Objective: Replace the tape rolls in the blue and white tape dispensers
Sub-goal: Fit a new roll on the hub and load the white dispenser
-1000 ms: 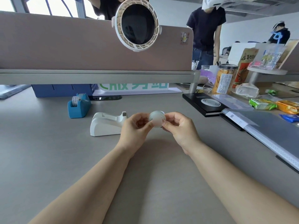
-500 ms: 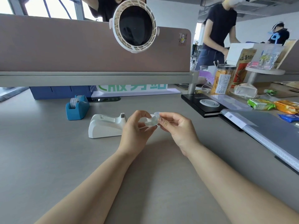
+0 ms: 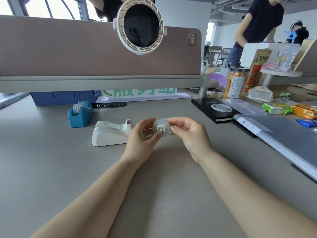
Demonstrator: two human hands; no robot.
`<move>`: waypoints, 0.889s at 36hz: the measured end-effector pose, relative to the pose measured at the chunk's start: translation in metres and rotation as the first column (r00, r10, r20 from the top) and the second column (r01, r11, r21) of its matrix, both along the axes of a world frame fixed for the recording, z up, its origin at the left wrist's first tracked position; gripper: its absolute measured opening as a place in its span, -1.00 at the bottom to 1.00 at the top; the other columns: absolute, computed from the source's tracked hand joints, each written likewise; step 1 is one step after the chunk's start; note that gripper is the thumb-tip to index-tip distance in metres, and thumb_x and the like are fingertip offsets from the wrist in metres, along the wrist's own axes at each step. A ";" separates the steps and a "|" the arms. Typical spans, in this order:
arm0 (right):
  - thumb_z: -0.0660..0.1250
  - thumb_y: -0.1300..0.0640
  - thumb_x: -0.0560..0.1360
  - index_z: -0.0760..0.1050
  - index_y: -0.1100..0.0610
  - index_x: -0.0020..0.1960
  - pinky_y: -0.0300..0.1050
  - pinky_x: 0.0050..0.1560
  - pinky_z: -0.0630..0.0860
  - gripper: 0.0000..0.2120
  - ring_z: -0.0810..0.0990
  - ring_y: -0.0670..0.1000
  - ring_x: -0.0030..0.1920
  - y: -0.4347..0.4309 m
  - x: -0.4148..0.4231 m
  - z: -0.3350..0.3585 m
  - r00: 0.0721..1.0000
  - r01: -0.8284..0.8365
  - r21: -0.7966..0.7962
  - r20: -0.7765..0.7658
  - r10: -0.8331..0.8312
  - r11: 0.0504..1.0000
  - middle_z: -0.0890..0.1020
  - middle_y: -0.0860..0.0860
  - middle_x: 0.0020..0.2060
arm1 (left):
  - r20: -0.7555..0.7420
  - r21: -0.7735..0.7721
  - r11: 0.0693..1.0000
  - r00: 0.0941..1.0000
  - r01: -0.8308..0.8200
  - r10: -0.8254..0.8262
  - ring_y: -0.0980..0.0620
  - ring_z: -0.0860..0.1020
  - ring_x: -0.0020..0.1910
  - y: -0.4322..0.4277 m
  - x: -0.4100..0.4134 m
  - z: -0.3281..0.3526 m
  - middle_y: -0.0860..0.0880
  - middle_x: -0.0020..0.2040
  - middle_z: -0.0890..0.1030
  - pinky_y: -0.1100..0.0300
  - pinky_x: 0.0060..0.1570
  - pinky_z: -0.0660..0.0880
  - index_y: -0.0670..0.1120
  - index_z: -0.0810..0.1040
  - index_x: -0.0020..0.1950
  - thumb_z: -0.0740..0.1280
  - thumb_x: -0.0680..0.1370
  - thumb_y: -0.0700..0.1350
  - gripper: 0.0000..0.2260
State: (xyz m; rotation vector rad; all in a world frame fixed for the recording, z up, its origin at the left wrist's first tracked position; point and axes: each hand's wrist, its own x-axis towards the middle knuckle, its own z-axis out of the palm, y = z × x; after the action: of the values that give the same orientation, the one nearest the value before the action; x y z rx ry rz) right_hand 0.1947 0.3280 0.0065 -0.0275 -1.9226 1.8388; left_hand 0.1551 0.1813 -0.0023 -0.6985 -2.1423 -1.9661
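Note:
A clear tape roll with a white square-ended core in its middle is held above the grey desk between both hands. My left hand pinches its left side and my right hand pinches its right side. The white tape dispenser lies just left of my left hand, and its cradle has no roll in it. The blue tape dispenser stands farther back left with a clear roll seated in it.
A brown partition with a clipped white fan borders the desk's far side. A black box, a grey laptop, snack packets and a jar fill the right side. People stand behind at the right.
The roll has been turned in my fingers, from edge-on to showing its white core face toward me. Both hands stayed in the same place above the desk.

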 end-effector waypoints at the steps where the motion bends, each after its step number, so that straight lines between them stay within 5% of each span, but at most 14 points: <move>1: 0.32 0.38 0.45 0.60 0.20 0.03 -0.13 0.09 0.57 -0.79 0.65 0.04 0.07 0.000 -0.001 0.000 1.000 0.001 0.008 0.001 -0.001 1.000 0.69 0.09 0.00 | -0.009 -0.013 1.000 1.000 0.002 -0.003 0.07 0.61 0.00 0.000 0.000 0.000 -0.01 0.05 0.62 0.28 0.02 0.54 -0.08 0.52 0.13 0.44 0.44 -0.21 -0.71; 4: 0.28 0.35 0.49 0.61 0.18 0.01 -0.09 0.13 0.57 -0.81 0.64 0.05 0.09 -0.001 -0.001 -0.002 1.000 0.009 0.009 0.017 -0.009 1.000 0.68 0.10 0.03 | -0.026 -0.044 0.999 1.000 0.005 -0.007 0.03 0.62 -0.03 0.000 0.000 0.000 -0.01 -0.05 0.65 0.22 0.02 0.54 -0.10 0.56 0.01 0.47 0.41 -0.21 -0.79; 8: 0.14 0.35 0.57 0.60 0.10 -0.03 -0.27 -0.02 0.60 -0.71 0.64 -0.06 -0.06 -0.004 0.000 -0.004 0.997 0.024 -0.004 0.074 -0.024 1.000 0.66 0.09 0.03 | -0.035 -0.066 0.998 0.999 -0.007 0.005 0.04 0.62 -0.02 0.000 0.001 -0.001 0.01 -0.08 0.64 0.20 0.01 0.54 -0.08 0.54 -0.07 0.47 0.40 -0.23 -0.83; 13: 0.25 0.32 0.53 0.59 0.18 0.06 -0.32 -0.07 0.59 -0.81 0.64 -0.05 -0.13 -0.004 -0.001 -0.005 0.995 0.050 -0.006 0.090 -0.050 0.999 0.66 0.09 -0.07 | -0.045 -0.075 0.997 0.999 -0.016 0.013 0.05 0.63 -0.02 0.000 0.002 0.000 0.02 -0.08 0.65 0.18 0.02 0.55 -0.02 0.53 -0.12 0.45 0.41 -0.26 -0.81; 23: 0.33 0.38 0.46 0.60 0.19 -0.09 -0.35 -0.14 0.58 -0.86 0.61 -0.11 -0.23 -0.003 0.001 0.002 0.997 0.067 -0.031 0.032 -0.066 0.997 0.65 -0.02 -0.22 | -0.072 -0.088 0.995 0.997 -0.048 0.042 0.05 0.62 -0.02 0.000 0.002 0.000 0.03 -0.09 0.65 0.21 0.01 0.53 0.05 0.51 -0.17 0.45 0.41 -0.26 -0.78; 28: 0.32 0.37 0.47 0.58 0.09 -0.14 -0.33 -0.13 0.55 -0.80 0.60 -0.10 -0.20 -0.002 0.000 -0.001 0.998 0.065 0.002 0.027 -0.065 0.998 0.63 -0.05 -0.22 | -0.114 -0.108 0.992 0.992 -0.067 0.055 0.09 0.61 -0.06 0.000 0.004 0.001 0.06 -0.12 0.62 0.47 -0.13 0.47 0.10 0.48 -0.19 0.45 0.40 -0.28 -0.72; 32: 0.27 0.35 0.50 0.56 0.10 -0.09 -0.22 -0.03 0.57 -0.82 0.60 -0.08 -0.20 -0.002 -0.002 -0.003 0.995 0.073 0.065 0.056 -0.077 0.995 0.63 -0.01 -0.20 | -0.172 -0.147 0.985 0.983 -0.087 0.061 0.10 0.61 -0.08 0.000 0.005 0.000 0.00 -0.09 0.63 0.49 -0.15 0.46 0.13 0.47 -0.19 0.45 0.40 -0.26 -0.70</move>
State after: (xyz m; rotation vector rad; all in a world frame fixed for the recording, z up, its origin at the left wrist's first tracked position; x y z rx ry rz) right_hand 0.1928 0.3261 0.0033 -0.1322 -1.9902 1.7458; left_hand 0.1603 0.1810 -0.0018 -0.7660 -2.2008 -1.6557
